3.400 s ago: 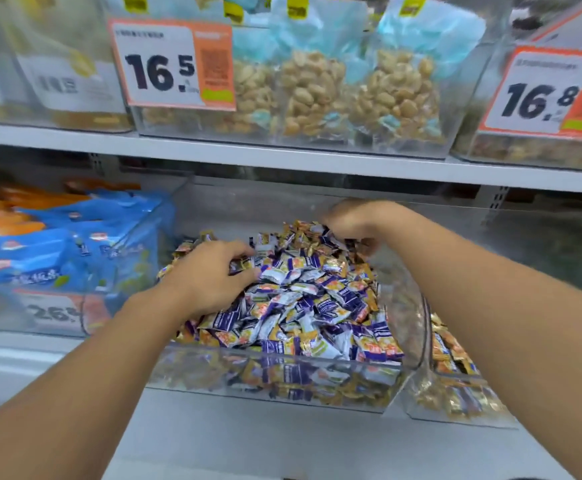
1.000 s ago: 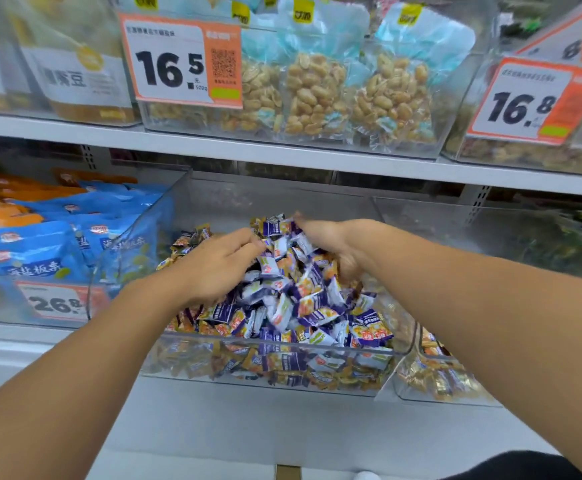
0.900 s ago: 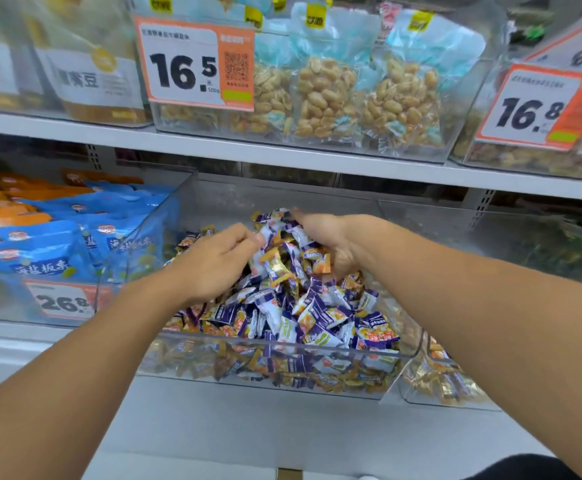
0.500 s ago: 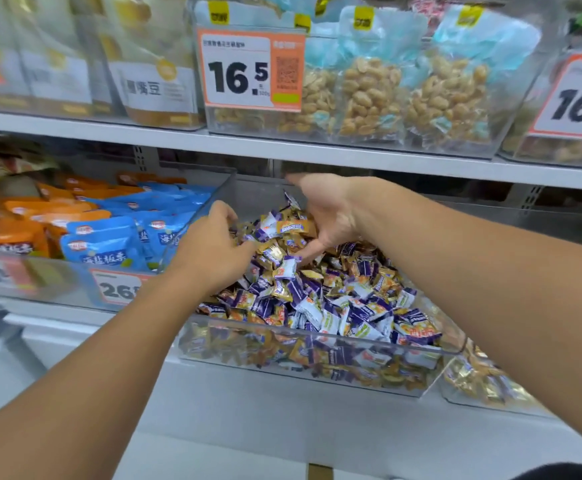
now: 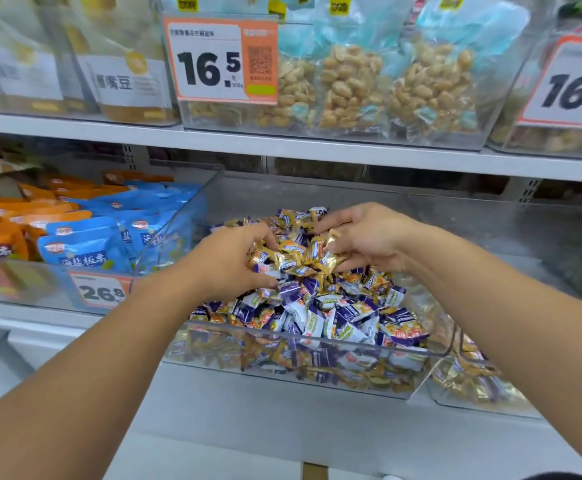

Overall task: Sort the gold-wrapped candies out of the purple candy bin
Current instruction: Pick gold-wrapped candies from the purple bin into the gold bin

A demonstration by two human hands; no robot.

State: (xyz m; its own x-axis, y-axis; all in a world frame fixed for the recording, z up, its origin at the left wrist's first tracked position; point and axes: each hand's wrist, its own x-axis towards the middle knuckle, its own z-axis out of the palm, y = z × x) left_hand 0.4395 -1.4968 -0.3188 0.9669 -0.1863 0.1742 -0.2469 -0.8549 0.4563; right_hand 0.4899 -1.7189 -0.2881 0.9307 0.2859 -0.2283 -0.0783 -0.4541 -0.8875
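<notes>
Your view takes in a grey metal store shelf (image 5: 317, 150) whose upper tier carries a clear plastic bin of bagged peanuts in pale blue packs (image 5: 369, 84) behind an orange-and-white price card reading 16.5 (image 5: 220, 60). On the tier below, a clear bin of blue and orange snack pouches (image 5: 85, 237) sits at the left, touching the side of the clear plastic bin of small purple-and-white wrapped candies (image 5: 303, 372) in the centre, directly in front of you. Just beside it on the right stands another clear bin holding gold-wrapped sweets (image 5: 473, 382). Both your bare forearms reach into the central bin from below. Your right hand (image 5: 369, 237) lies over the back of the heap, fingers spread and bent down onto a cluster of gold-wrapped candies (image 5: 303, 254) raised on top of the purple pile. Your left hand (image 5: 227, 265) meets that same cluster from the other side, fingers curled in around its edge, thumb below. The gold pieces sit bunched between your two hands near the middle of the bin, with purple wrappers filling the front half down to the front wall.
</notes>
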